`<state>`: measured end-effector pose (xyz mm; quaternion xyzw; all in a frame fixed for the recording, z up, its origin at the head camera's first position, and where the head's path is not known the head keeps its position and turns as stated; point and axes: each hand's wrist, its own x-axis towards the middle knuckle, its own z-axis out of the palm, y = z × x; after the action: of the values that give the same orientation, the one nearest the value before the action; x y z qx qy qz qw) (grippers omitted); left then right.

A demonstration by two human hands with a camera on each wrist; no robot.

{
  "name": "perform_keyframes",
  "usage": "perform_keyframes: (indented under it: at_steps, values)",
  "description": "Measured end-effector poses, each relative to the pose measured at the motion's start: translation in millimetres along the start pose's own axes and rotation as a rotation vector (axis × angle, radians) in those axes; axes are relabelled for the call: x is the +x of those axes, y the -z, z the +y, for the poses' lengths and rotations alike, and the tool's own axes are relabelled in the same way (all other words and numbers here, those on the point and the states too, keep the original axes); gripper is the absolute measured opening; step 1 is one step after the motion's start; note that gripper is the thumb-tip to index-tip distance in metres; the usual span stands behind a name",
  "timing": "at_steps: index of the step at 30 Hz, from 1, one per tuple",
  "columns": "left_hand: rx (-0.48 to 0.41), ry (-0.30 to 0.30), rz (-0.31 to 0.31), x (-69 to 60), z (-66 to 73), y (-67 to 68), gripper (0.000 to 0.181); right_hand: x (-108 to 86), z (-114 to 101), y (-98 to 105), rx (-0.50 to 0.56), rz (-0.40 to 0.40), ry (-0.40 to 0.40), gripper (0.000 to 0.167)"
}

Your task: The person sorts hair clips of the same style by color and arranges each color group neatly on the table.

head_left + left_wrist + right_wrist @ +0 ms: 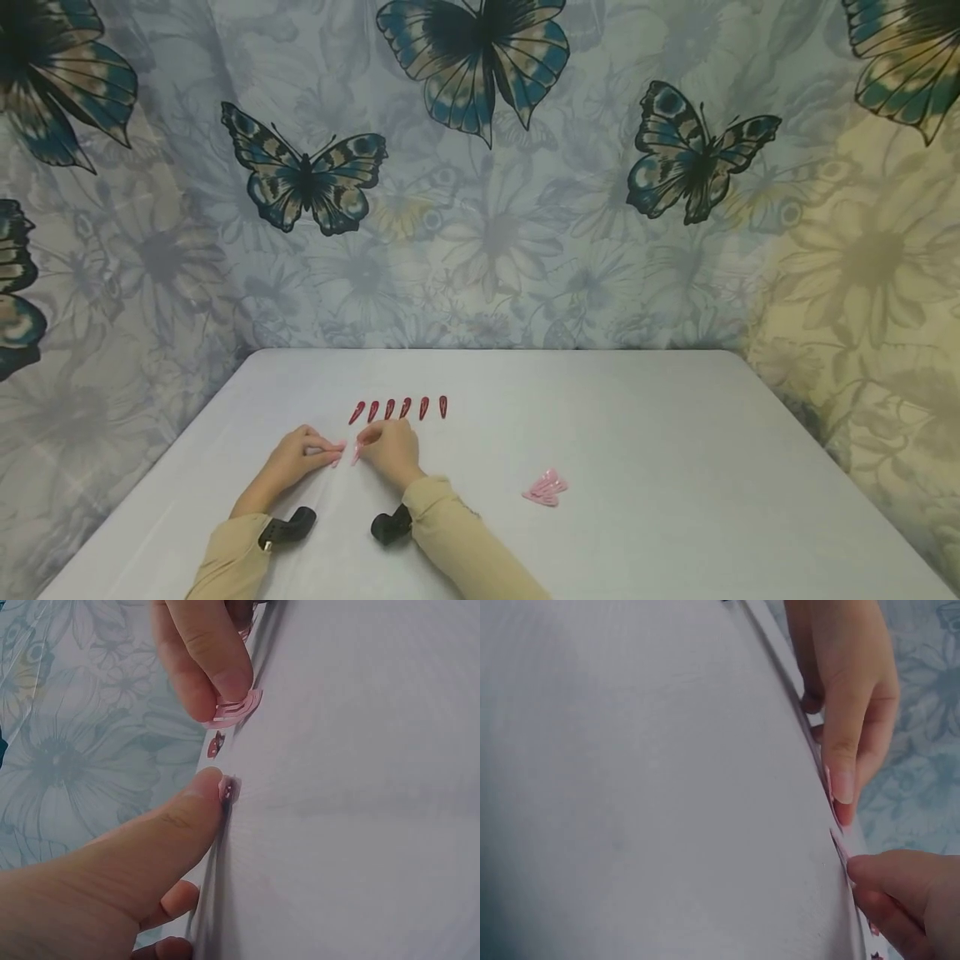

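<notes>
In the head view, my left hand (291, 463) pinches a pink hair clip (336, 461) low over the white table, left of centre. Just to its right, my right hand (393, 451) holds another pink clip (356, 452) between thumb and fingers. The left wrist view shows the left thumb against its clip (230, 789), the fingers behind mostly hidden, and the right fingertips on an openwork pink clip (238, 711). Several red clips (406, 407) lie in a row beyond the hands.
A small pile of pink clips (546, 488) lies on the white table (675, 467), right of the right forearm. Butterfly-patterned cloth (495, 250) stands behind and at both sides. Each wrist carries a black device, the left one (288, 527) near the sleeve cuff.
</notes>
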<state>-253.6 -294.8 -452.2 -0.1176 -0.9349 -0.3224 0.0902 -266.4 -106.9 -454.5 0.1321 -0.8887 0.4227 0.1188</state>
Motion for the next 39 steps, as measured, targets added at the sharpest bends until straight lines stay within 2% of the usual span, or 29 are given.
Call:
perform_keyframes:
  at_steps: [4, 8, 19, 27, 32, 39]
  values:
    - [-0.009, 0.005, -0.014, -2.2, -1.5, -1.2, 0.013, -4.5, 2.8, -3.6, -0.006, 0.019, 0.018, 0.008]
    - [-0.006, -0.003, 0.000, -2.4, -1.3, -1.7, 0.014, -5.3, 3.0, -4.5, -0.015, 0.046, 0.047, 0.007]
    - [0.008, -0.008, -0.003, 1.5, 3.9, 1.9, 0.016, -2.9, 1.1, -2.4, -0.056, 0.024, 0.045, 0.011]
    - [0.018, -0.014, -0.009, -0.6, 1.4, 0.5, 0.015, -5.2, 0.6, -6.1, -0.102, 0.025, 0.043, 0.016]
    - [0.021, 0.020, -0.033, 0.8, 1.8, 0.6, 0.016, -6.2, 0.4, -5.2, -0.144, 0.034, 0.046, 0.016]
    - [0.010, 0.054, -0.046, 0.7, 3.8, 1.6, 0.017, -7.2, 0.4, -1.9, -0.130, 0.019, 0.042, 0.015]
